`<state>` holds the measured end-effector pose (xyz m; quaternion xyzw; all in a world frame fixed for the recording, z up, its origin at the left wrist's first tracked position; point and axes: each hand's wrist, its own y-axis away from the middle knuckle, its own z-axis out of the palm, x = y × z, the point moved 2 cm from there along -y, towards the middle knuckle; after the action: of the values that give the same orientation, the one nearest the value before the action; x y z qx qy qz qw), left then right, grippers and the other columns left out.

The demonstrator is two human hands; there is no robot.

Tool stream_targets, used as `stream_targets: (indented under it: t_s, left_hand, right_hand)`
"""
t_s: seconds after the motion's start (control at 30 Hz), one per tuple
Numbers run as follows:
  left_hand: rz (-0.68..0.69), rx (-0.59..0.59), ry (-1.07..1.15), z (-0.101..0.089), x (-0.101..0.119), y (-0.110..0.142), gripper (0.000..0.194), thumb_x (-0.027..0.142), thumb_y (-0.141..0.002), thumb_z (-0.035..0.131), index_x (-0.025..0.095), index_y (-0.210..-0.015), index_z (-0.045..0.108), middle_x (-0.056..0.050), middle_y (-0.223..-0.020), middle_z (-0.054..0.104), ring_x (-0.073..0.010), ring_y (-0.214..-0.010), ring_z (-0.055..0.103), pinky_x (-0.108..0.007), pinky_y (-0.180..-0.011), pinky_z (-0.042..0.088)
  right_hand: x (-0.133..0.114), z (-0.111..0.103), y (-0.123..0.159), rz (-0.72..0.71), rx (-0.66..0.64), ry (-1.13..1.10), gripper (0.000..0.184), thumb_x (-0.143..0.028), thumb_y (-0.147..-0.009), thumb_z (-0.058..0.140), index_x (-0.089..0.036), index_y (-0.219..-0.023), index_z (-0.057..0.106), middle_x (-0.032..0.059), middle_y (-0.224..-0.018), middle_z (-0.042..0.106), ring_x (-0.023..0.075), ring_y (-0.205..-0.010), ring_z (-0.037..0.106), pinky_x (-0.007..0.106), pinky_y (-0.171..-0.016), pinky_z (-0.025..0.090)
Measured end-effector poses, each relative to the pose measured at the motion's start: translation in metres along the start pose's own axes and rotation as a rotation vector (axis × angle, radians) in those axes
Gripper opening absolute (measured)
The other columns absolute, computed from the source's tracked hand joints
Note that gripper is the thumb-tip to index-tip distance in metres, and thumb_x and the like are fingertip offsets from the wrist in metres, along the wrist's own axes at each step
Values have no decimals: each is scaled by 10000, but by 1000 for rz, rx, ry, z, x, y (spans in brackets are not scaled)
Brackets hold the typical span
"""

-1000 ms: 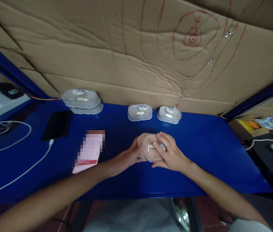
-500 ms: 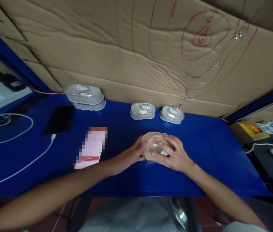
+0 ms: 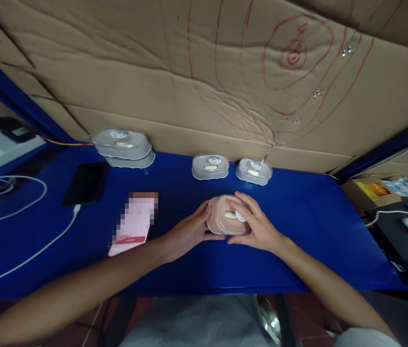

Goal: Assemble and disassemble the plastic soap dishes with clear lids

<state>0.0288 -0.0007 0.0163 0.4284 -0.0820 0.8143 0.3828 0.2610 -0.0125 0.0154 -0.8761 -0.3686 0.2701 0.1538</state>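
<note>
A small pinkish oval container (image 3: 224, 219) with a clear lid stands on the blue table (image 3: 316, 231) in front of me. My left hand (image 3: 185, 233) grips its left side, thumb and fingers curled round the rim. My right hand (image 3: 256, 224) lies over the right half of the lid, fingers pressing on top near a round white sticker. A white capsule-shaped piece shows through the lid. Both hands hold the same container.
Two small lidded containers (image 3: 210, 166) (image 3: 253, 171) stand by the cardboard wall (image 3: 204, 77). Two larger stacked ones (image 3: 122, 146) are at the back left. A black phone (image 3: 85, 183) with a white cable (image 3: 26, 260) and a pink card (image 3: 134, 224) lie left.
The clear lid, held tilted over the container half a second ago, now sits flat on it. My right hand has pressed down on top of it.
</note>
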Motion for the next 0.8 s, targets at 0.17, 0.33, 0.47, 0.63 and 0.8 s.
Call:
stream_targets:
  t_s: [0.17, 0.33, 0.47, 0.63, 0.8]
  left_hand:
    - [-33, 46, 17, 0, 0, -1, 469, 513, -1080, 511, 295, -1495, 518, -115, -1606, 517, -374, -1431, 538, -544, -1050, 561]
    - [-36, 63, 53, -1, 0, -2, 463, 505, -1078, 525, 312, -1498, 512, -101, -1602, 525, -355, -1417, 555, -533, -1070, 546]
    - [-17, 54, 19, -5, -3, -3, 473, 537, -1077, 508, 306, -1489, 511, -101, -1584, 537, -339, -1393, 570, -505, -1045, 549]
    - [-11, 48, -9, -7, -6, -2, 473, 538, -1072, 514, 296, -1479, 518, -109, -1535, 571, -327, -1334, 602, -475, -991, 558]
    - [30, 81, -33, -7, -4, -2, 465, 530, -1062, 544, 290, -1460, 551, -100, -1527, 576, -316, -1308, 610, -440, -967, 560]
  right_hand:
    - [5, 0, 2, 5, 17, -6, 1074, -698, -827, 763, -322, -1685, 240, 177, -1605, 415, 395, -1483, 441, 584, -1180, 460]
    - [1, 1, -1, -1, -12, 53, 1026, -674, -879, 724, -311, -1690, 212, 190, -1604, 415, 406, -1500, 407, 616, -1180, 442]
    - [1, 1, -1, 18, -24, 53, 1036, -694, -866, 724, -332, -1688, 207, 186, -1603, 413, 408, -1495, 416, 623, -1164, 457]
    - [7, -1, 2, 13, -18, -13, 1056, -704, -838, 752, -322, -1680, 241, 183, -1577, 425, 388, -1474, 448, 589, -1164, 474]
    - [6, 1, 2, 45, -37, -10, 1056, -662, -853, 768, -316, -1685, 217, 189, -1614, 379, 395, -1515, 401, 601, -1182, 457]
